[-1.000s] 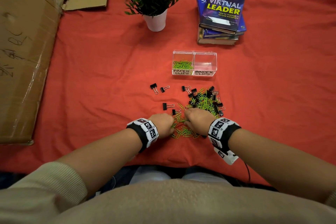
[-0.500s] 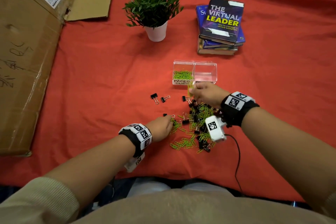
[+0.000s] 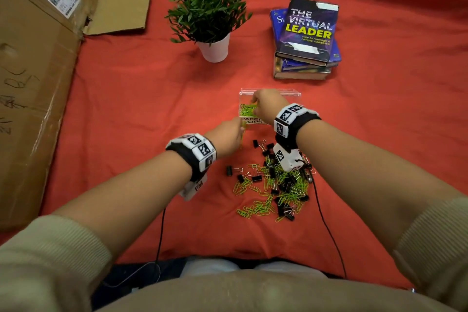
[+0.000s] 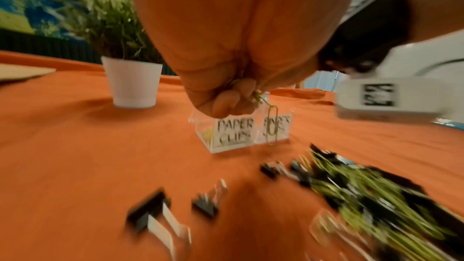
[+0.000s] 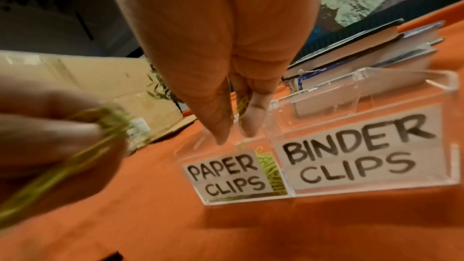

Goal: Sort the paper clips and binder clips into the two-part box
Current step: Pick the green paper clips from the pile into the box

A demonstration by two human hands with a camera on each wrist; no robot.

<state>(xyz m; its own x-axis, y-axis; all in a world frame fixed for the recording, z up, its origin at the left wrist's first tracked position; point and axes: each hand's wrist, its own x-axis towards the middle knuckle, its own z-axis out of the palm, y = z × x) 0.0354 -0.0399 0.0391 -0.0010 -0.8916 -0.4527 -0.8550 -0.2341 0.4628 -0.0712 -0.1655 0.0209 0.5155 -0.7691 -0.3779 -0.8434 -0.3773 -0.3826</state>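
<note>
The clear two-part box (image 3: pixel 291 94) stands on the red cloth. Its left half, labelled PAPER CLIPS (image 5: pixel 226 178), holds green paper clips; the BINDER CLIPS half (image 5: pixel 351 146) looks empty. My right hand (image 3: pixel 255 106) hangs over the left half, its fingertips (image 5: pixel 251 129) pointing down with green paper clips (image 5: pixel 242 105) pinched between them. My left hand (image 3: pixel 239 132) hovers just in front-left of the box, gripping a bunch of green paper clips (image 4: pixel 272 124), one of them dangling. The mixed pile (image 3: pixel 281 185) of green paper clips and black binder clips lies nearer me.
Loose black binder clips (image 3: pixel 229 170) lie left of the pile. A potted plant (image 3: pixel 214 49) and a stack of books (image 3: pixel 306 38) stand behind the box. Flattened cardboard (image 3: pixel 33 71) covers the left side. Wrist cables (image 3: pixel 326 223) trail toward me.
Both hands left the pile with paper clips. The right hand moved forward to above the paper clip half; the left hand rose and followed toward the box front.
</note>
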